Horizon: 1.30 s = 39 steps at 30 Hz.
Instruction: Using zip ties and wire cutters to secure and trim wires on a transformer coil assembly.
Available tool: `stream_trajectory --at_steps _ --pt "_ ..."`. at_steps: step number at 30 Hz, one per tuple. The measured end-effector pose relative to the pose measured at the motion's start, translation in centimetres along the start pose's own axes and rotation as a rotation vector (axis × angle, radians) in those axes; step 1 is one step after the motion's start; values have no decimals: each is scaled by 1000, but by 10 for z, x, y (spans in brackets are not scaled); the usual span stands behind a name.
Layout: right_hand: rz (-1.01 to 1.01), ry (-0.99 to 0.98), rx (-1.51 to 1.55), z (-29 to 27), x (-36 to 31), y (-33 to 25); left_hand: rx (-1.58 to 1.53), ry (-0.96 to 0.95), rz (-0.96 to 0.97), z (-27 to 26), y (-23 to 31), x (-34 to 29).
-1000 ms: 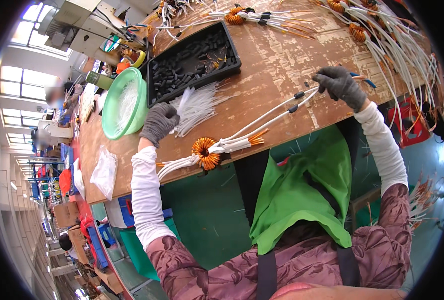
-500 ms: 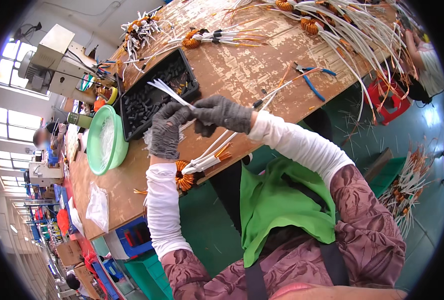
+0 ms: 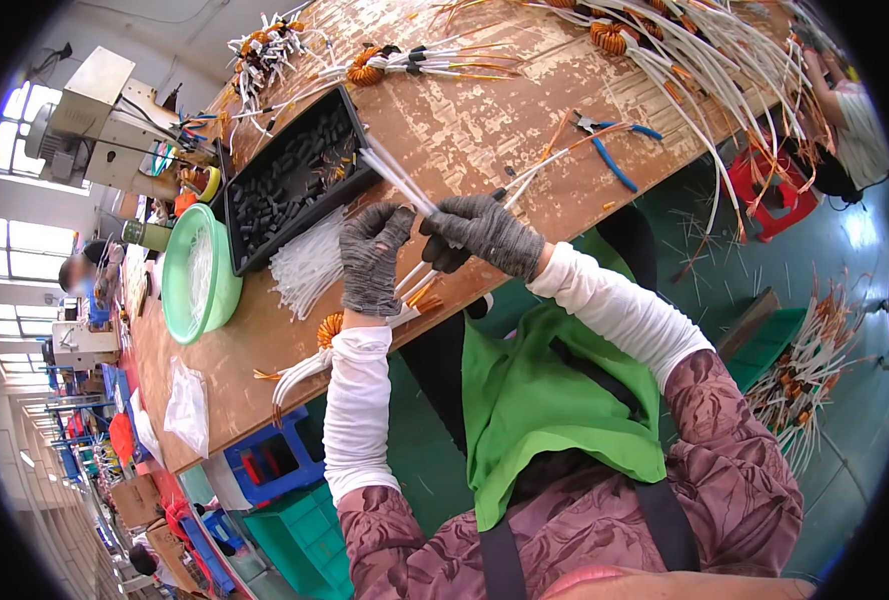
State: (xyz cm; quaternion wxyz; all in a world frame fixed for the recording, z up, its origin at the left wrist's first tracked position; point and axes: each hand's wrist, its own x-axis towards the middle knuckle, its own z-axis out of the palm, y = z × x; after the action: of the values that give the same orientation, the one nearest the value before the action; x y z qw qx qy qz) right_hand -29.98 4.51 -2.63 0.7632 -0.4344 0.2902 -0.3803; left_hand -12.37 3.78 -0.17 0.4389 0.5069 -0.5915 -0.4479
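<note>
Both hands have pulled slightly apart since half a second ago, when they overlapped on the tubes. Right now it's the gray-gloved right hand (image 3: 479,232) that has its fingers clamped around a small bundle of thin, whitish plastic tubes (image 3: 397,178), up in the air with the free ends angled toward the black rectangular plastic tray (image 3: 348,196). Just beside it is the gray-gloved left hand (image 3: 372,258), fingers curled in, but can't tell if it's pinching anything. Below them, near the edge of the worn brown wooden table (image 3: 524,95), sits an orange copper-wound ring coil (image 3: 331,328), partly hidden by the left forearm, with its white insulated wires (image 3: 304,375) sticking out to the left and more leads running off right under the hands. Loose pile of translucent tubes (image 3: 307,262) lies between the tray and the left hand, and the tray's full of little black sleeves (image 3: 282,190). Light green round plastic bowl (image 3: 222,295) is next to the tray, and blue-handled pliers (image 3: 609,158) lie off to the right.
</note>
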Motion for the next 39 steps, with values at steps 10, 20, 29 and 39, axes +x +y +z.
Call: stream_trajectory --at_steps 10,20,29,39 --pt "-44 38 -50 -2 -10 11 -53 60 -63 12 -5 -7" --pt "-151 272 116 -17 -7 19 -202 201 27 11 -15 -15" --pt "153 207 -41 -2 -34 13 -293 222 43 16 -17 -23" --pt "-129 466 -248 -2 -45 53 -50 -4 -95 19 17 -33"
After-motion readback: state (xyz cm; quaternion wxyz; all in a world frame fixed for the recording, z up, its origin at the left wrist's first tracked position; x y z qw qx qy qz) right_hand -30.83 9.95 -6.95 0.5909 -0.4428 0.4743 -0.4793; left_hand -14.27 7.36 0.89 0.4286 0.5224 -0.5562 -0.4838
